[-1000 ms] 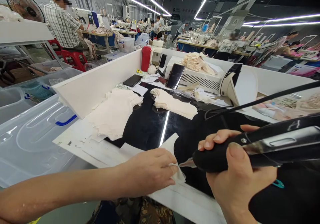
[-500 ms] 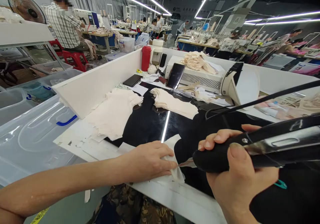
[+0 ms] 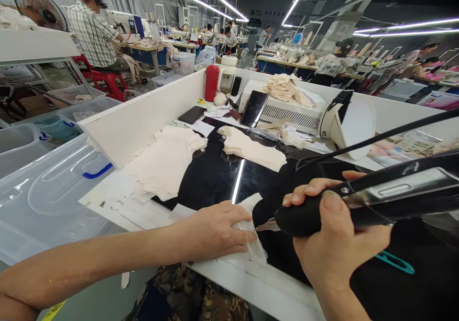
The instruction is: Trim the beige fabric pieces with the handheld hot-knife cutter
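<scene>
My left hand (image 3: 219, 230) bears down on a small cream fabric piece (image 3: 254, 218) at the table's near edge, fingers together and curled over it. In my right hand (image 3: 335, 235) is a thick black corded handheld tool (image 3: 387, 199) with a silver strip along its body. Its narrow metal tip (image 3: 268, 226) points left and meets the fabric's edge beside my left fingertips. Cream fabric cut pieces lie beyond in a spread pile (image 3: 168, 160) and a neater stack (image 3: 251, 148). A teal looped item (image 3: 396, 262) lies right of my right wrist.
Dark glossy sheeting (image 3: 211, 182) covers the tabletop. A phone (image 3: 254, 108) leans on a white vented box (image 3: 287, 113); a red bottle (image 3: 211, 83) stands behind. The tool's black cable (image 3: 380, 138) crosses on the right. Clear plastic bins (image 3: 53, 201) sit left; people work at machines behind.
The tool in my right hand has shifted slightly up and left, its tip drawn a little along the fabric's edge. More of the teal item shows. My left hand stays almost still.
</scene>
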Motion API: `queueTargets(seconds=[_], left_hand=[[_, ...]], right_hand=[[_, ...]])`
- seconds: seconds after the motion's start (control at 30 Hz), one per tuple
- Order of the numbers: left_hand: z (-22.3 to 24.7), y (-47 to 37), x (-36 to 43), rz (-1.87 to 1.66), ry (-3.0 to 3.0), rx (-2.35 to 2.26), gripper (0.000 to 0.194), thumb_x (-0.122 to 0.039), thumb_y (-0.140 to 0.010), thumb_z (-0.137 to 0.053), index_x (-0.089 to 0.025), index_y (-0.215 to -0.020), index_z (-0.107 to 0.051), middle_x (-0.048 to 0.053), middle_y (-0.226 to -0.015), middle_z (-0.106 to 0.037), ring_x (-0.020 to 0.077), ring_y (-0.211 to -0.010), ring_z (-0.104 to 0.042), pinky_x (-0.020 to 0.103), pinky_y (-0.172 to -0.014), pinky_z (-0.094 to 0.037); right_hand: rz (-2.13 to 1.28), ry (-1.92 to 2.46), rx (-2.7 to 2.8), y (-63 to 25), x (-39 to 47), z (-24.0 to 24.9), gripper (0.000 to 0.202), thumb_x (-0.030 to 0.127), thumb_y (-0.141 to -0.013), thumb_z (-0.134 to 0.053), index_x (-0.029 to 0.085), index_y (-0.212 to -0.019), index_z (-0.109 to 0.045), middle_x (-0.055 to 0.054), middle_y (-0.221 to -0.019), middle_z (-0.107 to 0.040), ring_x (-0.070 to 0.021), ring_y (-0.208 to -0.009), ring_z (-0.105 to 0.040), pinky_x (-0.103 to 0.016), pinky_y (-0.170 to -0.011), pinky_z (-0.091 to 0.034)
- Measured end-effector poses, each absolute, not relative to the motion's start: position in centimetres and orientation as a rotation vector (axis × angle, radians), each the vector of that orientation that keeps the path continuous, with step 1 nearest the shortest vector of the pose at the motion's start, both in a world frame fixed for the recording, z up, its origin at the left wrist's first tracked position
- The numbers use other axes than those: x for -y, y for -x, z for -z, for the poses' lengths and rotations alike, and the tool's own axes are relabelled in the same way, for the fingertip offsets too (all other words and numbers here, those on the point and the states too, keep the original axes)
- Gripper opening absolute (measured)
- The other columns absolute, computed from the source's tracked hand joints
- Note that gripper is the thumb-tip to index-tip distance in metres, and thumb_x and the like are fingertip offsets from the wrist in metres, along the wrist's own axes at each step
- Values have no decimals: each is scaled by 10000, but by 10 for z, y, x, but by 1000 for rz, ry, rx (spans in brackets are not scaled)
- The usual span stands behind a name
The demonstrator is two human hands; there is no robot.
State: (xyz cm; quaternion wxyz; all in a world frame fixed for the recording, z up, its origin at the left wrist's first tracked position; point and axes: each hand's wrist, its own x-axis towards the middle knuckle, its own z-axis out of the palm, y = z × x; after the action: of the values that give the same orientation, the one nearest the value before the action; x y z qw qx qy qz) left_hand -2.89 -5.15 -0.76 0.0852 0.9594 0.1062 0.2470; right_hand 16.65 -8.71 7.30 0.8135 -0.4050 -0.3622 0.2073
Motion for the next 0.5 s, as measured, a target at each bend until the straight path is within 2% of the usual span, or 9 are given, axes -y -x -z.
queueTargets(seconds=[0.3,0.5], left_hand=[[7,26,62,-661,-2900,-365,271,-400,-1173,-714,-184,-1311,-800,187,-1399,-752,296,-1365,-712,424,-1227,-563],[3,24,87,-671,-2929,-471,441,-479,-1128,-777,-135,-1402,-741,207,-1454,-741,343,-1388,-718,497,-1241,-577]], right_hand=[[-430,816,763,-164,80,-73,450,268,-742,-905,273,-1113,-649,100,-710,-724,-153,-500,-636,-299,-485,-595],[-447,855,783,-164,86,-75,474,280,-735,-940,263,-1109,-650,93,-718,-733,-158,-505,-646,-308,-482,-610]])
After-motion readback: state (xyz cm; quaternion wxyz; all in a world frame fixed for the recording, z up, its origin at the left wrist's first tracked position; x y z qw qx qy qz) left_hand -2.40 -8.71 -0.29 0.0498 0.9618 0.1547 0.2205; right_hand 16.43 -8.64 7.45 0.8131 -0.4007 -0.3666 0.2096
